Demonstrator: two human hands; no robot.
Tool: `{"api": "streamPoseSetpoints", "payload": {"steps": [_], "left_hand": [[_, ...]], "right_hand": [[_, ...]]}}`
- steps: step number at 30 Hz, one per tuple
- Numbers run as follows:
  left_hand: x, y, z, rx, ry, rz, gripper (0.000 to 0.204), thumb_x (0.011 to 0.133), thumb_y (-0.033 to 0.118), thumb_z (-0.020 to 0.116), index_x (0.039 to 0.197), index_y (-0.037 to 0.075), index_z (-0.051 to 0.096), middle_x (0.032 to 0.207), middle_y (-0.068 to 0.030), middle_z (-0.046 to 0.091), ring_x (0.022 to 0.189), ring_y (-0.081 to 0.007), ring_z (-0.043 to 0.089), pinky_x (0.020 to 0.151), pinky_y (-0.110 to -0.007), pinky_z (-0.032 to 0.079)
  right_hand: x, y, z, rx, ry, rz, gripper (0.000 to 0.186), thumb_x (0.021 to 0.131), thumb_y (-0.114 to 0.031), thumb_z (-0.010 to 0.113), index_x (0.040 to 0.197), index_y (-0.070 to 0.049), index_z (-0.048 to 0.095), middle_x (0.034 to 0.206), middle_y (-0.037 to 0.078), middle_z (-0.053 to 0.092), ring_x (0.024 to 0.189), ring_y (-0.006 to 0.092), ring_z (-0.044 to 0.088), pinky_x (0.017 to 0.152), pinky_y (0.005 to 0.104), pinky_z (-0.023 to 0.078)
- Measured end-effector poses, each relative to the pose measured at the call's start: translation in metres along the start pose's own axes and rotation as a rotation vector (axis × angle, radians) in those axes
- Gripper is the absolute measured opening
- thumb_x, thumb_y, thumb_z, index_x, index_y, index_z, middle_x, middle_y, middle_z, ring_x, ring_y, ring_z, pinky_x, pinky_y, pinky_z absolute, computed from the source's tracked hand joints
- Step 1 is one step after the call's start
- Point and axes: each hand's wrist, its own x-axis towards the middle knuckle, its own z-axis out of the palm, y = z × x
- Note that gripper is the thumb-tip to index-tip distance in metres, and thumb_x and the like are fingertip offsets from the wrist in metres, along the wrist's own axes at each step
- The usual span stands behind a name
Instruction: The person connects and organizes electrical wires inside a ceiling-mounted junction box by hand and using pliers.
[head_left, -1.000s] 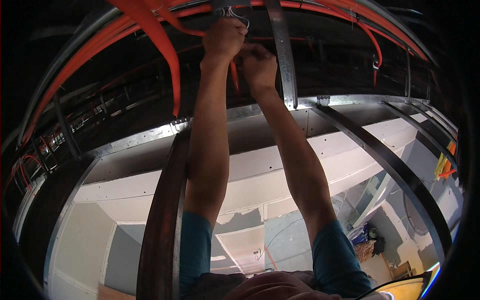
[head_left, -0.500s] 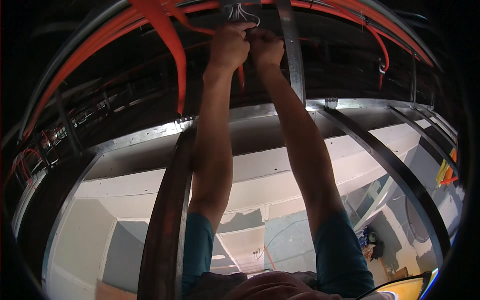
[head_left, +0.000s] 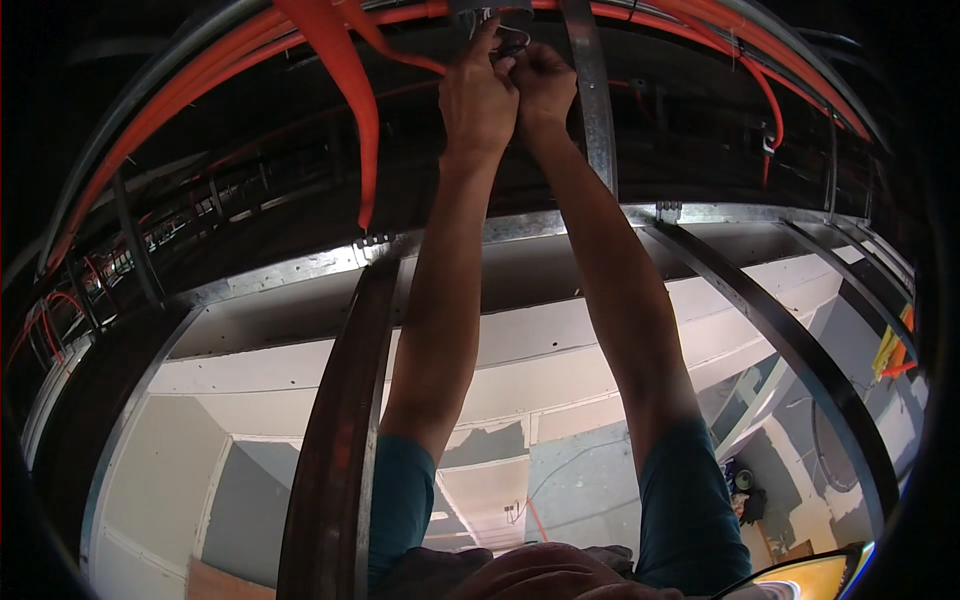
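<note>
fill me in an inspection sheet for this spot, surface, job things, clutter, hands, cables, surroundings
Surface: no worktop seen; a metal frame crosses below the hands in view.
Job's things: grey box overhead, white wire looping out.
Clutter: small pile of mixed things lower right, too small to tell apart.
Hands: left hand has its index finger raised to the box; right hand is beside it, fingers bent; any grip is unclear.
Cables: orange tubes along the top; one orange tube hangs left of the hands.
Surroundings: dark space above, pale wall panels with grey patches below.
</note>
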Motion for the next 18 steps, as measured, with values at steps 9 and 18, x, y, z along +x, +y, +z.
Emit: {"api": "streamPoseSetpoints", "payload": {"steps": [9,18], "left_hand": [[0.007,0.009,0.008,-0.033,0.041,-0.138,0.046,0.086,-0.002,0.067,0.129,0.013,0.064,0.11,-0.009,0.075,0.097,-0.0257,0.073,0.085,-0.038,0.057],[-0.009,0.002,0.006,-0.389,0.106,-0.056,0.049,0.08,-0.009,0.063,0.126,0.009,0.065,0.096,-0.0041,0.077,0.085,-0.0189,0.072,0.079,-0.031,0.055]], "right_hand": [[0.01,0.011,-0.005,-0.125,0.06,-0.042,0.031,0.081,-0.023,0.074,0.099,0.002,0.072,0.101,0.022,0.074,0.102,0.0373,0.071,0.089,0.0446,0.055],[-0.003,-0.014,-0.041,-0.442,-0.434,-0.307,0.033,0.101,-0.028,0.059,0.122,-0.003,0.064,0.107,0.009,0.071,0.095,0.0254,0.068,0.083,0.0377,0.055]]}}
